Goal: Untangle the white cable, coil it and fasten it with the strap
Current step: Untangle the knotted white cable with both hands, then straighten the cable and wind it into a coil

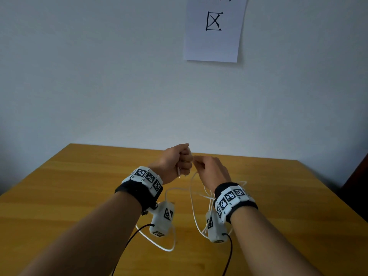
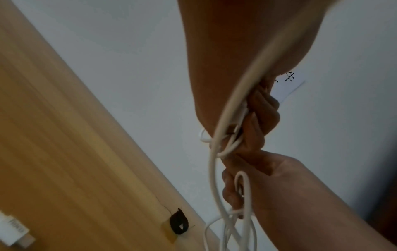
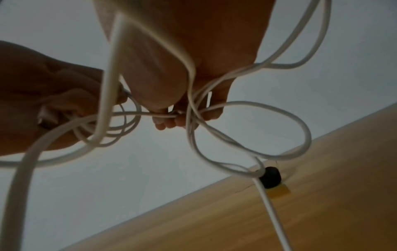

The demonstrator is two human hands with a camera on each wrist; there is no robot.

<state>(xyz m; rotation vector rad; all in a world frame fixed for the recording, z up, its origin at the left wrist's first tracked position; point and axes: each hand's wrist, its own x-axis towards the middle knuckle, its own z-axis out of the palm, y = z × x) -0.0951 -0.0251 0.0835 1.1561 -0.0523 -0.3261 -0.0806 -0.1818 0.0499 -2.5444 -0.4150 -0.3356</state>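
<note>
Untangling is the step in hand: the left hand (image 1: 175,163) fists the cable (image 1: 192,204), the right hand (image 1: 211,170) pinches it alongside, loops dangling beneath both. Next, probably feed loops apart.

A white sheet of paper (image 1: 214,29) hangs on the wall above the table and bears a large black printed character, 区; above it only the cut-off bottom strokes of another character show, too little to read. The left wrist view catches a corner of this sheet with unreadable black strokes. A white plug (image 2: 13,228) lying on the table carries small grey lettering, too blurred to read. The wristbands (image 1: 146,177) carry black-and-white square code markers, without letters.
</note>
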